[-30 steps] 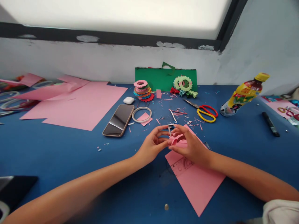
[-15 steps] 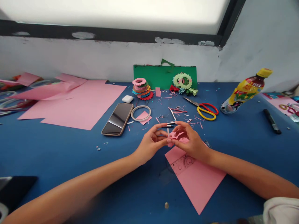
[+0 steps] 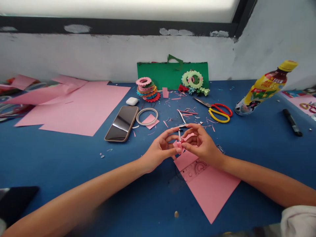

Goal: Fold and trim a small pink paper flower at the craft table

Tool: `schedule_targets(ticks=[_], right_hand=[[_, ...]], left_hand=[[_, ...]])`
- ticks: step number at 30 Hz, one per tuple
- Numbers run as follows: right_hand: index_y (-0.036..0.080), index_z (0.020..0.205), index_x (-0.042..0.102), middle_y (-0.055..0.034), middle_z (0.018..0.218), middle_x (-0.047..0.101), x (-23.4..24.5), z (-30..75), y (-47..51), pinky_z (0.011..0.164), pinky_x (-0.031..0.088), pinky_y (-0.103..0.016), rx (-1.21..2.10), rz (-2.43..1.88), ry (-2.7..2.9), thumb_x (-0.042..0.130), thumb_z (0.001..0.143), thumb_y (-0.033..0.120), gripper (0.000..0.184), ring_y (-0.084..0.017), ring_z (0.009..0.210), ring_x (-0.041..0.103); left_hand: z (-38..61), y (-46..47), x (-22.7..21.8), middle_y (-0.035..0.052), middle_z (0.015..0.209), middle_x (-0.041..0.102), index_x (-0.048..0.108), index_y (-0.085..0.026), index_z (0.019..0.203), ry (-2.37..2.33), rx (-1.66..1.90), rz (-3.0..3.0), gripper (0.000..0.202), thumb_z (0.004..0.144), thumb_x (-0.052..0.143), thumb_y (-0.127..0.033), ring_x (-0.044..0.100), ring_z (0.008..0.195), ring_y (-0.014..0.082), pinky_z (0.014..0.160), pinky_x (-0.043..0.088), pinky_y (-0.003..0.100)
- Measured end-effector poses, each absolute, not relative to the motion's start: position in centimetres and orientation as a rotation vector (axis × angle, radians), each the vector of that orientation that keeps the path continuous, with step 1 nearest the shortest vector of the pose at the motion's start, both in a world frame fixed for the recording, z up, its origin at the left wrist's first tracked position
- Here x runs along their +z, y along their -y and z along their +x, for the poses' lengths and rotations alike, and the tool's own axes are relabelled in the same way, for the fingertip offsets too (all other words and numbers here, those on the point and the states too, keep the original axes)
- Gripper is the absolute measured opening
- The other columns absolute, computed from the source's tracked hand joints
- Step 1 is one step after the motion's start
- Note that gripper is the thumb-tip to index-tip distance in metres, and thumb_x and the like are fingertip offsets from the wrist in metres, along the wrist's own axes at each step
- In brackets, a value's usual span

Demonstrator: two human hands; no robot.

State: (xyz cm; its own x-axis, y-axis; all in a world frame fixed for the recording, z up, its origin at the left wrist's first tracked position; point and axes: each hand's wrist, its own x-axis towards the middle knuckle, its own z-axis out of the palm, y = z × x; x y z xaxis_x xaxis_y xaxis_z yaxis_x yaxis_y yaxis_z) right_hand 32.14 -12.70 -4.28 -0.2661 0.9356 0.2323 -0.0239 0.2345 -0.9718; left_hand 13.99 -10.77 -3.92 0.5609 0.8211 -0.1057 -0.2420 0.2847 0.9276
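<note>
Both hands meet near the middle of the blue table over a small folded piece of pink paper. My left hand pinches its left side between thumb and fingers. From the right, my right hand grips the same piece, its fingers curled and partly hiding it. A thin white strip stands up between the hands at the paper. Under my right hand lies a larger pink sheet, with a clear stencil ruler across its upper part.
Scissors, a tilted drink bottle and a black marker are to the right. A phone, a tape roll and pink sheets lie left. Behind are stacked paper rings, a green board and paper scraps.
The view has shifted slightly. The small pink paper has turned a little between my fingers, with more of its folded edge showing. Both hands stay at nearly the same place.
</note>
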Motion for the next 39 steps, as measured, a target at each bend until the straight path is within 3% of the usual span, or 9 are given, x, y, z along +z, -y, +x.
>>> schedule_targets(ticks=[7,11,13,20,39], right_hand=[[0.027,0.115,0.042,-0.0006,0.098,0.054,-4.7,32.3,12.6,0.068,0.056,-0.027,1.253,-0.851,1.494,0.065,0.079,0.027,0.043,-0.009,0.071,0.061],[0.023,0.092,0.055,-0.0003,0.089,0.055,-4.3,32.9,12.2,0.068,0.050,-0.027,0.964,-0.900,1.618,0.063,0.081,0.032,0.015,-0.011,0.076,0.057],[0.023,0.082,0.057,0.0000,0.082,0.055,-3.9,33.2,12.0,0.067,0.047,-0.027,0.810,-0.894,1.698,0.061,0.083,0.031,0.010,-0.011,0.077,0.054],[0.021,0.079,0.057,0.0019,0.072,0.054,-3.5,33.2,12.1,0.059,0.042,-0.025,0.775,-0.842,1.880,0.059,0.083,0.028,0.009,-0.010,0.065,0.048],[0.020,0.079,0.056,0.0011,0.071,0.056,-3.5,33.3,11.9,0.057,0.041,-0.024,0.792,-0.881,1.978,0.057,0.084,0.029,0.011,-0.010,0.062,0.046]], left_hand=[[13.9,10.7,-4.0,0.0015,0.094,0.060,0.049,-0.024,0.123,-0.690,0.768,1.001,0.058,0.071,0.073,-0.013,0.062,0.071,0.0113,0.057,0.056,0.021],[14.0,10.6,-4.0,0.0010,0.092,0.061,0.053,-0.023,0.119,-0.729,0.798,0.992,0.056,0.068,0.075,-0.013,0.063,0.068,0.0112,0.055,0.054,0.020],[14.0,10.7,-4.2,0.0012,0.092,0.062,0.053,-0.022,0.118,-0.737,0.814,1.004,0.055,0.068,0.075,-0.013,0.063,0.068,0.0114,0.054,0.053,0.020],[14.1,11.0,-4.3,0.0032,0.095,0.065,0.053,-0.019,0.117,-0.770,0.847,1.086,0.054,0.068,0.075,-0.016,0.065,0.069,0.0127,0.057,0.054,0.022],[14.0,11.0,-4.6,0.0041,0.095,0.065,0.054,-0.019,0.115,-0.778,0.871,1.104,0.053,0.067,0.076,-0.017,0.065,0.069,0.0138,0.054,0.055,0.022]])
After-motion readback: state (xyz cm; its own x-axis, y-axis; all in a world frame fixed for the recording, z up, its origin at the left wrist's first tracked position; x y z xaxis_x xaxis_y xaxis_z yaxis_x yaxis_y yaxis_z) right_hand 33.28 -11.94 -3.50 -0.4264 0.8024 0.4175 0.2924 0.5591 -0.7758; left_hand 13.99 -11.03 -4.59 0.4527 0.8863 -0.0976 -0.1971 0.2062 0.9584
